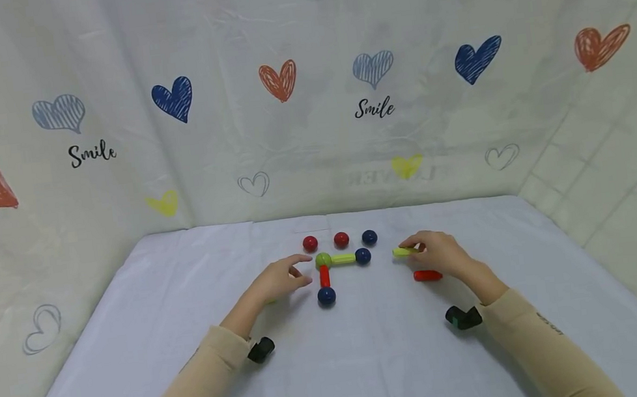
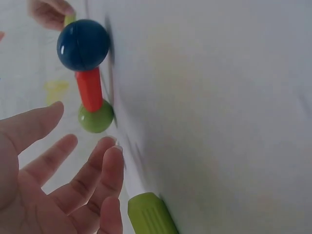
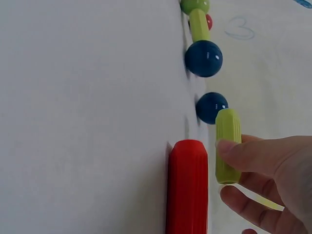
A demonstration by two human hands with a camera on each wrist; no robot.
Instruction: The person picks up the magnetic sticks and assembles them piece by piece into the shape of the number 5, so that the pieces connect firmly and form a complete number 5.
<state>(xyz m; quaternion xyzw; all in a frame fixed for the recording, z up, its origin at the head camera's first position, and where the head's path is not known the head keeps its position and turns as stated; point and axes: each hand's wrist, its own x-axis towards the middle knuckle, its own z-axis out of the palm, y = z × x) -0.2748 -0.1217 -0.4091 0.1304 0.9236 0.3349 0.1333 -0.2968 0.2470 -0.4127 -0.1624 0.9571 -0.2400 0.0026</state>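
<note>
My right hand pinches a yellow-green rod between thumb and fingers, above a red rod lying on the table. Left of it, balls and rods form an L: a green ball at the corner, a yellow-green rod leading to a blue ball, and a red rod leading to another blue ball. My left hand is beside the green ball with fingers spread and nothing between them. Under that hand lies another green rod, mostly hidden in the head view.
Behind the L sit two red balls and a loose blue ball in a row. The white-covered table meets a white cloth backdrop printed with hearts. Dark wrist cameras hang by both sleeves.
</note>
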